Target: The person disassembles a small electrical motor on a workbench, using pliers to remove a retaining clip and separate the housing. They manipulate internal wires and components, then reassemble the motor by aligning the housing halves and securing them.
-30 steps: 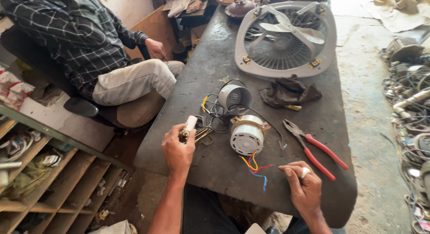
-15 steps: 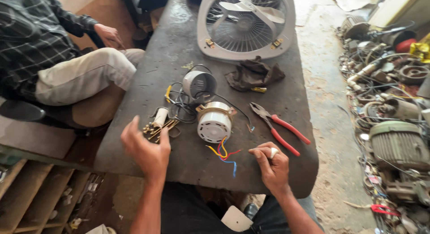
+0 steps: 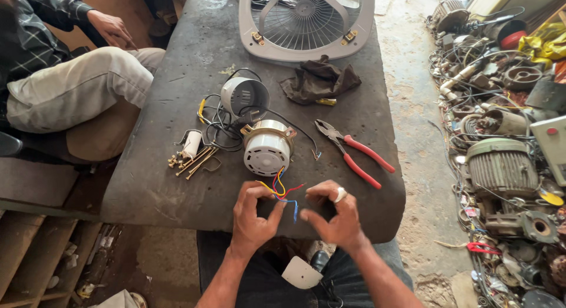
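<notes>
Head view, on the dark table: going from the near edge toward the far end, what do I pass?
Left hand and right hand at the coloured wires → white fan motor → grey round housing → dark rag → white fan grille.
</notes>
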Motion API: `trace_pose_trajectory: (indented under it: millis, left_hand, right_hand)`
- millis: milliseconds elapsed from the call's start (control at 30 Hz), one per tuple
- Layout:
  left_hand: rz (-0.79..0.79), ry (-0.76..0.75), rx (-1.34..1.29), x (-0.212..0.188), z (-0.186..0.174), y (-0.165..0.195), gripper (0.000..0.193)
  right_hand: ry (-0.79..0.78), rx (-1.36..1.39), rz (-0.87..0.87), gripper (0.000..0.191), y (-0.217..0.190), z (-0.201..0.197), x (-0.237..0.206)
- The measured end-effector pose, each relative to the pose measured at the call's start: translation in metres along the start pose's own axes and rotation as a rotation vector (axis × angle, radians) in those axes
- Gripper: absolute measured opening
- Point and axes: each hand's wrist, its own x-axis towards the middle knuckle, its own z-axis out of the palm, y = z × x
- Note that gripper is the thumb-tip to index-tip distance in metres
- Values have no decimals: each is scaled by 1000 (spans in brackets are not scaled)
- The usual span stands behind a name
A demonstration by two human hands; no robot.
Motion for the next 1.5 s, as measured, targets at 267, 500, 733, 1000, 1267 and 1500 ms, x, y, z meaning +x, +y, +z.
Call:
trace_pose_trajectory:
  millis: [267,500,733,1000,1267,1500]
  left_hand:
    - [-357,-70,-342,7,-4,1,45]
    - [-893,-294,-542,10,11,6,26]
    - [-614,-101,-102,6,30,20,17]
    - [-645,-74,-127,3,31,26,20]
    - [-737,-103,-195,2,32,5,22]
    - [-778,-88,-231,8,25,12,21]
  right_hand:
    - [41,931,1063,35,-11,24,-21]
    - [91,1014,1064,19,-19,36,-30]
    - [179,1164,1064,27,-25,48,-45]
    - [271,1130,1065,30,-14,62,-72]
    - [25,932,724,19,-87,72,-92]
    - [481,141,545,14,-45,-55,-62]
